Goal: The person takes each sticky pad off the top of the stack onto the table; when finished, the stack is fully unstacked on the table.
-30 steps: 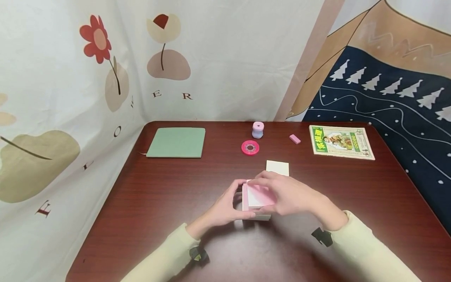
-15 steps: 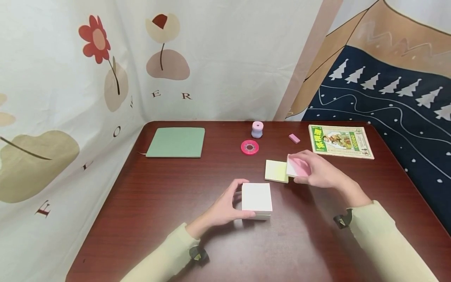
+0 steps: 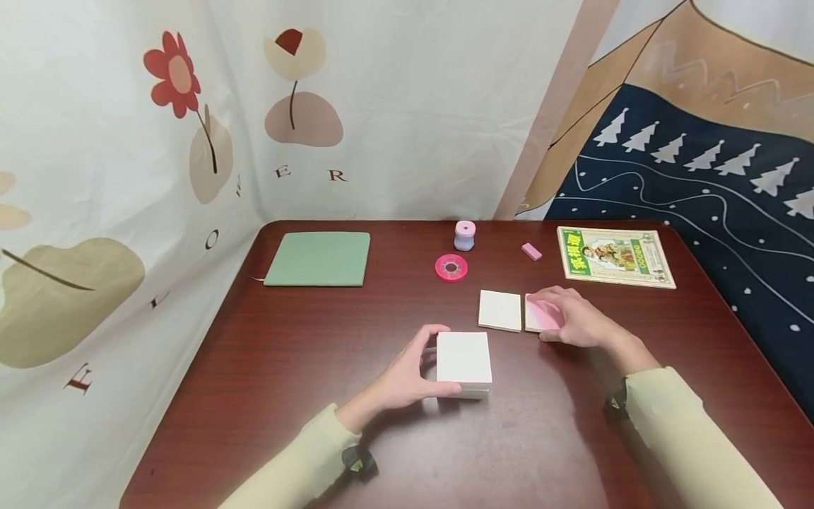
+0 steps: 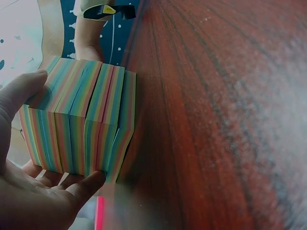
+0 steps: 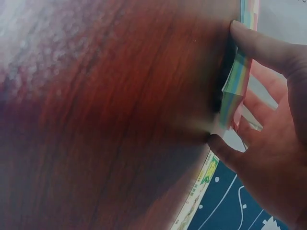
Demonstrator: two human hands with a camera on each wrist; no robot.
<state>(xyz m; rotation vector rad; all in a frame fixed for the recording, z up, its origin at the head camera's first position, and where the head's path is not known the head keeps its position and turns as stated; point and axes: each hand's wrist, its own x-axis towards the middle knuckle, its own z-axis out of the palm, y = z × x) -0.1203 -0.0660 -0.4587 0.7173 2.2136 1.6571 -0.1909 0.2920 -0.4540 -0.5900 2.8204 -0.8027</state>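
Observation:
My left hand [image 3: 407, 375] holds a stack of sticky note pads [image 3: 463, 357] from its left side, thumb near me and fingers behind. Rainbow stripes run along the edges of the stack [image 4: 76, 115] in the left wrist view. Farther right, my right hand [image 3: 581, 319] grips a single sticky note pad [image 3: 535, 314] between thumb and fingers, low at the table. Its top looks white with a pink tint, and its striped edge [image 5: 236, 91] shows in the right wrist view. Just left of it lies another white-topped pad [image 3: 499, 311], a narrow gap apart.
Behind the pads are a pink tape roll [image 3: 451, 267], a pink-and-lilac spool-shaped object [image 3: 465, 235] and a small pink block [image 3: 531, 251]. A green notebook [image 3: 318, 259] lies at the back left of the dark wood table [image 3: 286, 396]; an illustrated booklet [image 3: 617, 257] is back right.
My right hand has lifted a pad off the stack, carried it right and back, and lowered it beside the other loose pad. My left hand has stayed at the stack.

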